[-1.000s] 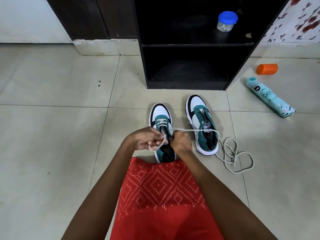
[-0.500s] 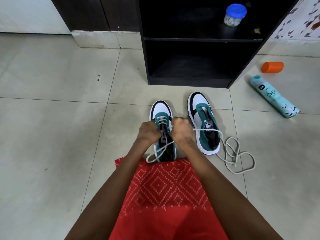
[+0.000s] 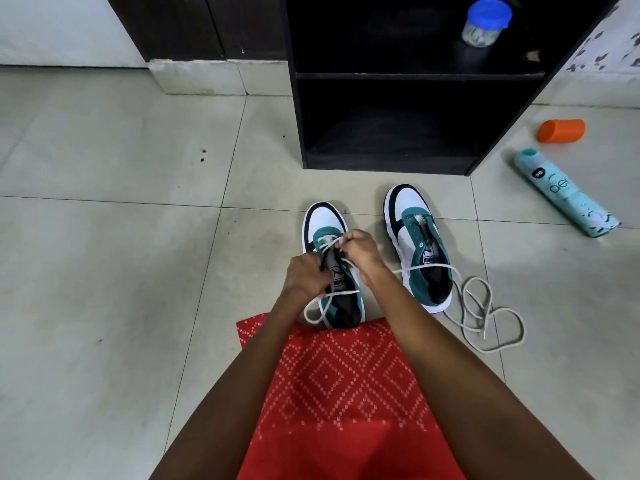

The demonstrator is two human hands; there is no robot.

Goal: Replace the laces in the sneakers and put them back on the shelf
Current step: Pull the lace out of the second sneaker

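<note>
Both hands are down on the left sneaker, a teal, white and black low-top. It stands on the pale tiled floor with its toe pointing far, toward the open black shelf. Its heel is near, at the edge of the red diamond-patterned cloth. The long axis runs near to far, so both eyelet rows lie straight along the reach of the arms.

The right hand is farther up the shoe. Its fingers are bunched in a pinch on the white lace at the far eyelets, where a first crossing sits. The left hand is nearer and to the left, with fingers curled on the shoe's left flap beside the tongue. It looks to be steadying the shoe; whether it also nips the lace I cannot tell.

One lace tail loops out by the heel on the left. The other trails right across the mouth of the right sneaker, the matching unlaced shoe just beside, and into a loose coil on the tiles.

I judge the free eyelets lie just near of the right fingertips, so the threading works back toward the heel, and the right hand is closer to the long tail.

A clear jar with a blue lid stands on the shelf's upper board. An orange cap and a teal spray can lie on the floor to the right.
</note>
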